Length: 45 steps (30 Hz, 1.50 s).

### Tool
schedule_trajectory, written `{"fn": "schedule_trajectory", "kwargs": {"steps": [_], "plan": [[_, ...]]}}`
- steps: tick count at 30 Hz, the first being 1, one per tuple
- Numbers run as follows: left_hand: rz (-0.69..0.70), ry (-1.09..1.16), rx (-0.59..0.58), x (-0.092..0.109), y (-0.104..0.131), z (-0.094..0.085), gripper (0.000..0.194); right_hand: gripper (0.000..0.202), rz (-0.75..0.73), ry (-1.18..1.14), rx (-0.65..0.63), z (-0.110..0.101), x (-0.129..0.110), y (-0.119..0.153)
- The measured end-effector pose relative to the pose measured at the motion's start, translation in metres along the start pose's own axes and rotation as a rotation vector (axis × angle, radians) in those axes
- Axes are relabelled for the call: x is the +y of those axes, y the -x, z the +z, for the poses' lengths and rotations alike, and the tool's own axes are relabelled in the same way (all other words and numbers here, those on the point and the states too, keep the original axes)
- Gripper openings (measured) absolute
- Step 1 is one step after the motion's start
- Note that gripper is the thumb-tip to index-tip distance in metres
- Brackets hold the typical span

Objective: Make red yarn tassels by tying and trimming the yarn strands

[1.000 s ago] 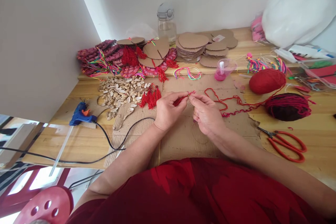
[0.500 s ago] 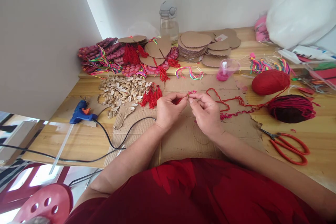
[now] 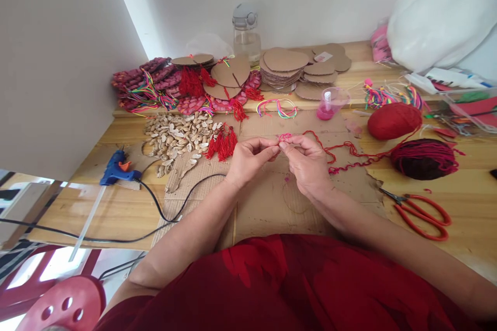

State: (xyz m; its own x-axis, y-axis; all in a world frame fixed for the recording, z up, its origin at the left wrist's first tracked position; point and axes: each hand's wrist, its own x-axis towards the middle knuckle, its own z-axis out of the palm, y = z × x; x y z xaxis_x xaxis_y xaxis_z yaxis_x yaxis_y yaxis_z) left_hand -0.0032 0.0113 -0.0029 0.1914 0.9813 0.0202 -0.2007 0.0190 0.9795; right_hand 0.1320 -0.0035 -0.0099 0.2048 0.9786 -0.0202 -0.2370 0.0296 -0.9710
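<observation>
Well left of the cardboard sheet, a blue glue gun is set down on the wooden table, with its black cable looped over the sheet's left part. Braided pink-and-red pieces are piled beyond the sheet's far left corner, on a raised ledge. Peanut shells are heaped at that corner, and red tassels are laid just beside them.

Above the middle of the sheet, the left hand is held with thumb and forefinger pinched together. A small pink strand is gripped there between the fingertips of both hands, its loops raised over the sheet's far half; its exact hold is too small to be made out. The right hand is likewise closed in a pinch, with its other fingers curled.

Beyond the sheet, cardboard hearts are stacked on the ledge. A clear cup with pink contents is stood near the sheet's far right corner. Red yarn is strewn across the sheet's right part towards a red ball and a dark ball, both placed right of the sheet. Nearer, red-handled scissors are laid with their tips at the sheet's right edge.
</observation>
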Motion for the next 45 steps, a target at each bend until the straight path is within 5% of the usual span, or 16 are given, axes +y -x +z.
{"fn": "schedule_trajectory", "kwargs": {"steps": [17, 38, 45], "plan": [[-0.203, 0.167, -0.115, 0.003, -0.003, -0.003, 0.036, 0.023, -0.029, 0.050, -0.165, -0.007, -0.005, -0.003], [-0.226, 0.316, -0.013, 0.001, 0.000, -0.001, 0.031, 0.026, 0.175, 0.234, -0.363, -0.021, -0.023, 0.000], [-0.231, 0.369, 0.017, 0.003, -0.002, -0.001, 0.029, 0.026, 0.126, 0.392, -0.408, -0.026, -0.018, -0.004]]}}
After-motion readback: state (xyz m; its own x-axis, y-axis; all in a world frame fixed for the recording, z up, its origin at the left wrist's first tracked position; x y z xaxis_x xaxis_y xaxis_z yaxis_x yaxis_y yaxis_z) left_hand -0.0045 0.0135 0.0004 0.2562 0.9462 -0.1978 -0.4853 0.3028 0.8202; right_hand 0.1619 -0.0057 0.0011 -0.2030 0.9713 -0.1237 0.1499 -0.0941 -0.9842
